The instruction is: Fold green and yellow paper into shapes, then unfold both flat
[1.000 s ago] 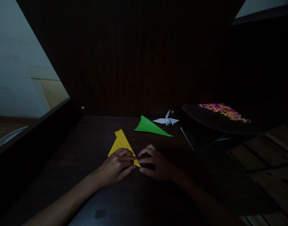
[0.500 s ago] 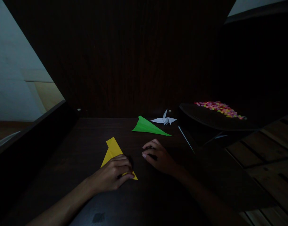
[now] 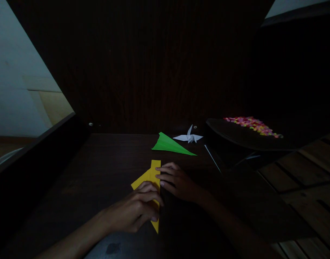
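The dark wooden table (image 3: 105,169) lies open to the left of the hands, shut in by a raised dark edge (image 3: 38,151) on the left and a dark upright panel (image 3: 154,72) behind, with a green folded paper plane (image 3: 170,145) and a white paper crane (image 3: 188,137) near the back and a dark tray of bright beads (image 3: 251,126) at the right. The yellow folded paper plane (image 3: 150,174) lies flat at the near middle, a long narrow shape with its point toward the person. The left hand (image 3: 135,208) lies flat on its near half, fingers curled down onto the paper, and the right hand (image 3: 175,181) presses loosely bent fingertips on its right edge; neither hand grips it.
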{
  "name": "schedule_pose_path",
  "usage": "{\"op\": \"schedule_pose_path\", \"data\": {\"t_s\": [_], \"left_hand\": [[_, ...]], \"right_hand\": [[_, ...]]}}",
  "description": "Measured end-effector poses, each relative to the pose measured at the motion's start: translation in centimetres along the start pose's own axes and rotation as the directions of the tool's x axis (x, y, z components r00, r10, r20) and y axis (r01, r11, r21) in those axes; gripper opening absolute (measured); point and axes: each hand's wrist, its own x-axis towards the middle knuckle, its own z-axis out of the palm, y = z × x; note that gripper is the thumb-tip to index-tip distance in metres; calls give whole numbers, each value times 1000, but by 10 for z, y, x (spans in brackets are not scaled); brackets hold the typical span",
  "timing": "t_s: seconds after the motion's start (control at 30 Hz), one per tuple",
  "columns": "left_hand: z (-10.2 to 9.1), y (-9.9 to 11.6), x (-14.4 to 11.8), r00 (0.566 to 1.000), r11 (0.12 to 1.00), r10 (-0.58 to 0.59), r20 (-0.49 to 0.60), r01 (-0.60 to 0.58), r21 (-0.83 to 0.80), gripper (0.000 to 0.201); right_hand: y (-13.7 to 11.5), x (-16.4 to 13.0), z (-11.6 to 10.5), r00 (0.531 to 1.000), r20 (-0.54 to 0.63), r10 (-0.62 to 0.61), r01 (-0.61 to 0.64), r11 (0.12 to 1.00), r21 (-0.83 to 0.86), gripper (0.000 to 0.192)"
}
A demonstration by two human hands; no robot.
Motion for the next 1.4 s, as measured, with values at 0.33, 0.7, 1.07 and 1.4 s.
{"op": "schedule_pose_path", "data": {"t_s": [0.33,0.7,1.07,1.4], "left_hand": [[-10,0,0,997,997,-56,46,58,-51,26],[-7,-5,-3,987,987,-160,-16,160,-16,43],[-3,-10,-4,994,991,-98,-52,103,86,40],[-1,-12,-4,993,987,-87,-82,97,128,35]], "right_hand": [[8,-3,-2,991,27,128,-124,987,-106,33],[6,-2,3,980,47,191,-180,966,-185,32],[10,-2,0,980,13,196,-191,965,-180,34],[12,-2,1,973,22,228,-219,955,-199,39]]}}
